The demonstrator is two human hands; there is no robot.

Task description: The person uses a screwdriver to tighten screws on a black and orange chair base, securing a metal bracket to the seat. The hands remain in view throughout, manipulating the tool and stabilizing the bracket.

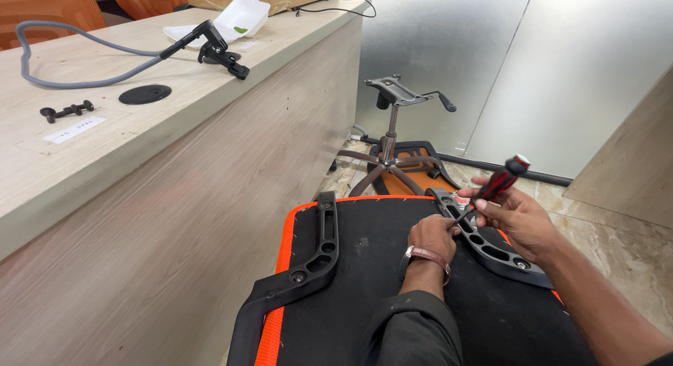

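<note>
An upturned office chair seat [378,268], black underneath with an orange rim, lies in front of me. Two black plastic armrest brackets are on it: one at the left [319,250], one at the right [484,243]. My right hand [515,219] holds a red and black screwdriver [494,187], its shaft angled down to the right bracket. My left hand [433,236], with a brown strap on its wrist, pinches the shaft near the tip at that bracket.
A chair base with a gas lift and a metal tilt plate [392,127] stands behind the seat. A long wooden counter [105,127] runs along the left, bearing a grey hose with a black clamp [210,47], a small black fitting [66,111] and a white tray [238,19].
</note>
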